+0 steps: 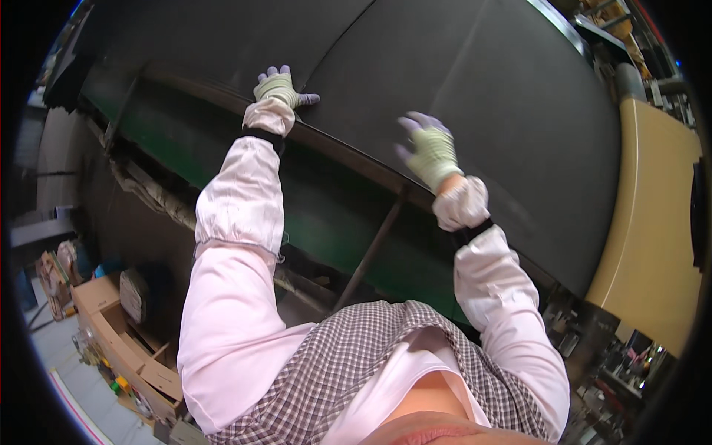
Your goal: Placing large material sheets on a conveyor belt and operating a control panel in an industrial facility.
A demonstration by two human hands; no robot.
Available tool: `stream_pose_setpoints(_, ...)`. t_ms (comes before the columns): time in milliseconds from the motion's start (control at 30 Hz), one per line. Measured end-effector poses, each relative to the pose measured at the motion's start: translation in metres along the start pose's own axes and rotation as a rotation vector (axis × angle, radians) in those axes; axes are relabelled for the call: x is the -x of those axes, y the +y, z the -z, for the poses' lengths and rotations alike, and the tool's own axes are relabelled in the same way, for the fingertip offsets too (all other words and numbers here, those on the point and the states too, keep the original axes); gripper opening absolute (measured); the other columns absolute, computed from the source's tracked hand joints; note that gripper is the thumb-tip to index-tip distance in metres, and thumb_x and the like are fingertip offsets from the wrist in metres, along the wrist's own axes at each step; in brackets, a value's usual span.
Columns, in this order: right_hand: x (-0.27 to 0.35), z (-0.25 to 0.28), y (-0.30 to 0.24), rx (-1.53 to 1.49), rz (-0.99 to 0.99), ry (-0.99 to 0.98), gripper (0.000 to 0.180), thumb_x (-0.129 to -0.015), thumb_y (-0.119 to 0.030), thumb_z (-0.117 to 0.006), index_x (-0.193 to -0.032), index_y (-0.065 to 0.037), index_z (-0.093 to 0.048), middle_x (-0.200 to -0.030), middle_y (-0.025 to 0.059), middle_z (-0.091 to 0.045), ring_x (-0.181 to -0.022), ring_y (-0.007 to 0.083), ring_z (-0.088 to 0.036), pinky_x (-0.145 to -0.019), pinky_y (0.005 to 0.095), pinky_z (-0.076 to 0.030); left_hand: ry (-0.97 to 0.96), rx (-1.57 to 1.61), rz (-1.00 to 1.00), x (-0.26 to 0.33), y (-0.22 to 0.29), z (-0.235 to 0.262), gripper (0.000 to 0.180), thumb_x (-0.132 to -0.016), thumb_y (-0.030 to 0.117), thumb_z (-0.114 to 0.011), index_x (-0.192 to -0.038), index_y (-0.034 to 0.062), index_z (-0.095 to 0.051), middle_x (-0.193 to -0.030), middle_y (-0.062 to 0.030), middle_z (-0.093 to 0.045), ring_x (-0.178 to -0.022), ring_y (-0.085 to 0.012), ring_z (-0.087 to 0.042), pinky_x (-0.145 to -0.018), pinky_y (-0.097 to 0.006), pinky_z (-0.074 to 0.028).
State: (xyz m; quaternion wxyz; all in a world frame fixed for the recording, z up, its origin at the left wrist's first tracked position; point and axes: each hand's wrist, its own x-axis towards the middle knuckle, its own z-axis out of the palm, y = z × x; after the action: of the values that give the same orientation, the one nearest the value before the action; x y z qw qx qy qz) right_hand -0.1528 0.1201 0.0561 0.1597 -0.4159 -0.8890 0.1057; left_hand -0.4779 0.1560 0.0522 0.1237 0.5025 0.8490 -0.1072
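Both my hands wear pale green gloves with purple fingertips. My left hand (pixel 279 87) lies on the near edge of a broad black sheet-like surface (pixel 512 126), fingers spread and thumb stretched to the right. Beside its thumb, a thin dark seam (pixel 334 48) runs away across the surface. My right hand (pixel 432 152) is over the same surface, further right and nearer its edge. Its fingers are apart and slightly blurred, with nothing in them; whether it touches the surface I cannot tell.
A beige curved panel or roll (pixel 653 215) borders the black surface at right. Below the near edge run a green frame (pixel 159 152) and a slanting metal bar (pixel 371 256). An open cardboard box (pixel 122 334) stands at lower left. Metal parts (pixel 630 363) crowd the lower right.
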Motion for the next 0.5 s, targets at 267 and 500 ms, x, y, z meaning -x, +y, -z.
stream_pose_setpoints(267, -0.079, -0.079, -0.044, -0.231, 0.012, 0.130, 0.038, -0.078, -0.021, -0.065, -0.114, -0.012, -0.061, -0.128, 0.0150, -0.054, -0.114, 0.0355, -0.054, -0.094, 0.0478, -0.046, 0.262, -0.117, -0.228, 0.045, 0.057, -0.049, 0.086, -0.057, 0.062, -0.077, -0.122, 0.0131, -0.049, -0.122, -0.0085, -0.050, -0.116, -0.0272, -0.049, -0.083, -0.044, -0.048)
stream_pose_setpoints(500, -0.045, -0.080, -0.037, -0.055, -0.378, -0.074, 0.060, -0.074, -0.038, -0.073, -0.124, -0.010, -0.058, -0.137, 0.0143, -0.047, -0.126, 0.0351, -0.043, -0.103, 0.0477, -0.039, 0.051, 0.323, -0.773, 0.050, 0.030, -0.039, 0.068, -0.074, 0.042, -0.072, -0.130, 0.0086, -0.052, -0.124, -0.0173, -0.055, -0.118, -0.0374, -0.051, -0.096, -0.046, -0.045)
